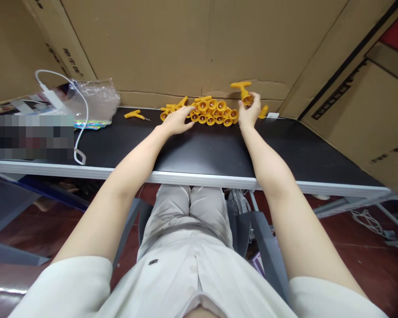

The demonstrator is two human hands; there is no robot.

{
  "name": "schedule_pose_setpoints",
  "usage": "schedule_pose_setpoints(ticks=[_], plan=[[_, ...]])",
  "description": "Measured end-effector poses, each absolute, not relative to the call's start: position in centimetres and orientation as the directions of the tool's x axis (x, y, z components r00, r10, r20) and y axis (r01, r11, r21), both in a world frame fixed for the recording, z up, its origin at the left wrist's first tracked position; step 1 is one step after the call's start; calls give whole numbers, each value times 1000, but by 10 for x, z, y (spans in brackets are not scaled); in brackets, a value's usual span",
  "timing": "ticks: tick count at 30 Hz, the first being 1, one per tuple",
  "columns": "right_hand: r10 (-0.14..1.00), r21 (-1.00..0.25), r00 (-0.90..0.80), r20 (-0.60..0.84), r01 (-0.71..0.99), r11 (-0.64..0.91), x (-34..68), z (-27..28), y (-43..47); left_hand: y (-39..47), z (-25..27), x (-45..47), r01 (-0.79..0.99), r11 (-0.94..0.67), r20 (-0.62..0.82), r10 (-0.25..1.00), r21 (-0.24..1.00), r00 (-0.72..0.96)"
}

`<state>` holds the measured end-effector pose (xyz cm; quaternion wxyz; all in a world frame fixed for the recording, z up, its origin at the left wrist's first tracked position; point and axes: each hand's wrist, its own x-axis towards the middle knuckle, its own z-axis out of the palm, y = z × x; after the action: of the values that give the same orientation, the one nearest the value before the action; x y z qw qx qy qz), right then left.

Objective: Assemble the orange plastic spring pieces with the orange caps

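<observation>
Yellow corkscrews lie stacked in a pile (215, 114) on the black tabletop, most of their round cup ends facing me, with metal tips inside several cups. My right hand (250, 112) grips one yellow corkscrew (243, 90) by its cup, raised beside the pile's right end with its T-shaped handle up. At the pile's left end rests my left hand (178, 121), thumb and fingers apart; whether it presses on the corkscrews there is hard to tell. Farther left a single corkscrew (134, 115) lies apart, its metal spiral bare.
A cardboard wall (172, 48) closes off the back of the black table (205, 152). On the left lie a clear plastic bag (96, 99) and a white cable (86, 106). A yellow piece (263, 112) and a small white tag (272, 115) sit past my right hand.
</observation>
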<state>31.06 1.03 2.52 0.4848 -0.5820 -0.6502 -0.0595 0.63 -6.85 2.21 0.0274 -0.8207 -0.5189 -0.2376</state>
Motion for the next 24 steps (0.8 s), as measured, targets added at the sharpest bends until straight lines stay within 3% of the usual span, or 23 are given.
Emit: schedule_pose_setpoints(ticks=[4, 8, 16, 20, 24], plan=[[862, -546, 93, 498, 806, 229, 289, 30, -2, -68, 21, 6, 860, -469, 420, 834, 200, 357], [910, -602, 133, 392, 786, 145, 294, 39, -10, -68, 21, 6, 856, -475, 413, 834, 202, 366], [805, -683, 533, 262, 692, -236, 345, 59, -23, -72, 28, 9, 873, -455, 370, 852, 177, 370], [731, -789, 634, 253, 573, -224, 367, 73, -33, -75, 31, 11, 878, -438, 340, 869, 194, 359], [704, -753, 635, 318, 620, -220, 389, 90, -25, -75, 32, 11, 868, -456, 342, 861, 195, 376]])
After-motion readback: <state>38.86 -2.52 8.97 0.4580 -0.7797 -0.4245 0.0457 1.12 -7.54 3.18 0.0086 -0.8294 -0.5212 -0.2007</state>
